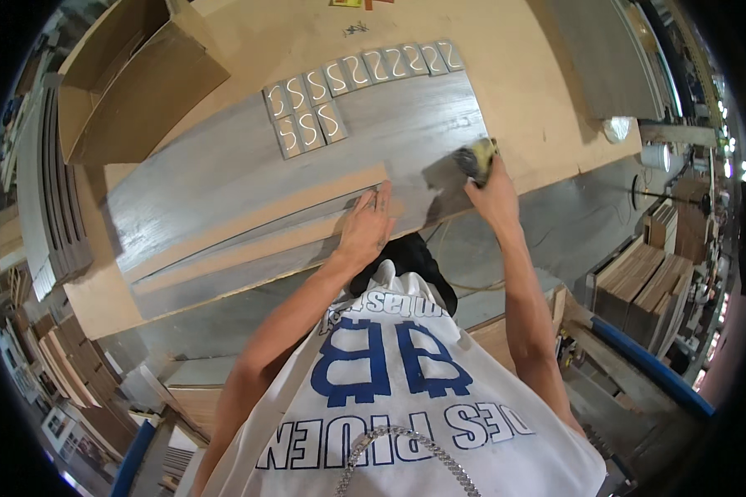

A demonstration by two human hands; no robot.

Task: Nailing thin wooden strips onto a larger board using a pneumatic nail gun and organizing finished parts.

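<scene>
My right hand [493, 195] grips a small yellow power sander [477, 157] set on the right end of a wide grey board [249, 166] that lies on a plywood workbench [506, 74]. My left hand [366, 222] rests flat, fingers apart, on narrow grey strips [249, 257] at the board's near edge. Several small grey tiles with white curved cut-outs [352, 73] sit in rows along the board's far edge.
An open cardboard box [133, 74] stands at the bench's far left. A white cup [655, 156] and a crumpled wrap [616, 128] sit right of the bench. Stacks of boards [646, 282] fill the right side, and more panels [58, 356] lean at the left.
</scene>
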